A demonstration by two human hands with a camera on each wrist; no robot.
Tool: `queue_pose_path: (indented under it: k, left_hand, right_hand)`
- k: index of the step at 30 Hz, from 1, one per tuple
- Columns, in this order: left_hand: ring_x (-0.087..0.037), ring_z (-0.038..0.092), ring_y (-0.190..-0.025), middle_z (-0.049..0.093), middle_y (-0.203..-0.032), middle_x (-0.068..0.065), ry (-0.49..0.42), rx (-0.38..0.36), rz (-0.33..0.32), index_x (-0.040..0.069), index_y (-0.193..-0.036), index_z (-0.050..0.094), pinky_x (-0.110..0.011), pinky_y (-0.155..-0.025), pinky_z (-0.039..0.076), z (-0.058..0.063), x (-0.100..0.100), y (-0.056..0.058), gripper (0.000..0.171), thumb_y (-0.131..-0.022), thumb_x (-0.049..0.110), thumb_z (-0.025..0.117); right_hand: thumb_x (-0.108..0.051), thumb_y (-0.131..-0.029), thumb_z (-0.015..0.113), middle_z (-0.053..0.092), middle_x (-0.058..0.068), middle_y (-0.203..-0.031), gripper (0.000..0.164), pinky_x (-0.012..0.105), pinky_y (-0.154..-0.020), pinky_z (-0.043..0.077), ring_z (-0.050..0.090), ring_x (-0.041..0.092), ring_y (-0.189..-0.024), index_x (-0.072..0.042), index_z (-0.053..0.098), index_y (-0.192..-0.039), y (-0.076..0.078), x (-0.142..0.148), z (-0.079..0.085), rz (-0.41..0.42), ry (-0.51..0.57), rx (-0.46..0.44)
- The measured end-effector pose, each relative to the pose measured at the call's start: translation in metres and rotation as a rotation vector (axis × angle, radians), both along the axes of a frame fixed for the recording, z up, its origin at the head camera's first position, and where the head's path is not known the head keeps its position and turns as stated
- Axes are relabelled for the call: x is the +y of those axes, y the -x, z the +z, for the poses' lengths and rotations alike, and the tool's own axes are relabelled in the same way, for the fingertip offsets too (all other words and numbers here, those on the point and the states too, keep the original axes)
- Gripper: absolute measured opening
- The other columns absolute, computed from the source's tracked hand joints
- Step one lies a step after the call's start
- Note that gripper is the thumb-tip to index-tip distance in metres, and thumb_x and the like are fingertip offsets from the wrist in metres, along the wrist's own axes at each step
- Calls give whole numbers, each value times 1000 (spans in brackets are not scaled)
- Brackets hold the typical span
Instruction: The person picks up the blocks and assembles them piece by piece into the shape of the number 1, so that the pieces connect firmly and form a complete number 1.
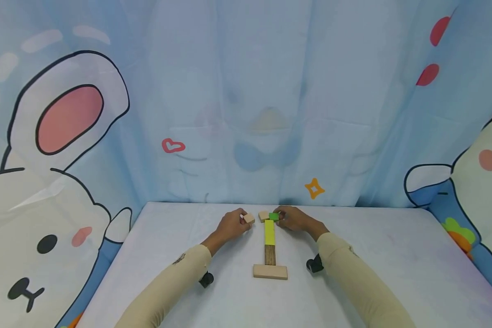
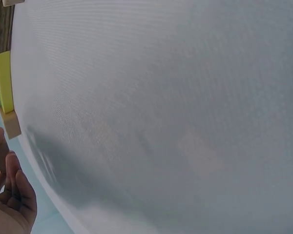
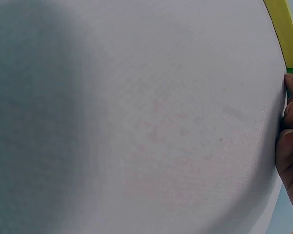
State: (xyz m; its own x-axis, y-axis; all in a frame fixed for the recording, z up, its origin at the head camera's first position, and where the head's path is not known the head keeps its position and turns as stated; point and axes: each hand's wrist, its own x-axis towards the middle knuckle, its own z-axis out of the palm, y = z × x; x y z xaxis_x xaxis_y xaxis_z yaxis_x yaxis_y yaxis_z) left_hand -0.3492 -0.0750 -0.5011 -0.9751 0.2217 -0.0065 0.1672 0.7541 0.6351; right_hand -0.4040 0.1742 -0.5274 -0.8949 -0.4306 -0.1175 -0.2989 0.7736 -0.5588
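My left hand (image 1: 231, 223) pinches a small plain wooden block (image 1: 249, 218) between thumb and fingers, just left of a row of blocks. In the left wrist view the left hand (image 2: 12, 195) is at the lower left edge, its block partly hidden by the fingers. At the far end of the row, my right hand (image 1: 294, 218) grips a green block (image 1: 274, 216) by its right side. Another plain block (image 1: 263, 216) lies against the green one's left. From there a yellow block (image 1: 269, 232), a dark-grained brown block (image 1: 269, 255) and a crosswise plain plank (image 1: 270, 272) run toward me.
The blocks lie on a white-covered table (image 1: 168, 291). Behind the far edge hangs a blue curtain (image 1: 262, 91) with cartoon animals printed on it. Black wrist cameras (image 1: 315, 264) hang under both forearms, near the tabletop.
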Motion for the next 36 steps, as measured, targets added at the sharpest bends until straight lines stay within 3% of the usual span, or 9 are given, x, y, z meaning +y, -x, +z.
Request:
queue_pose_path:
  k: [18, 36]
  left_hand:
    - [-11, 54, -74, 64, -88, -3, -8, -38, -11, 2, -122, 62, -24, -64, 45, -2, 13, 7, 34, -93, 16, 71]
    - [-11, 57, -73, 66, -87, -5, -7, -12, -9, -1, -112, 63, -26, -67, 48, -8, 16, 12, 27, -90, 13, 71]
  right_hand:
    - [-16, -96, 68, 62, 6, -106, 36, 44, -88, 46, 55, 20, -94, -7, 61, -130, -3, 0, 2, -25, 13, -16]
    - [-17, -96, 67, 62, 5, -105, 34, 43, -87, 46, 56, 19, -94, -8, 62, -128, -3, 0, 2, -15, 5, -9]
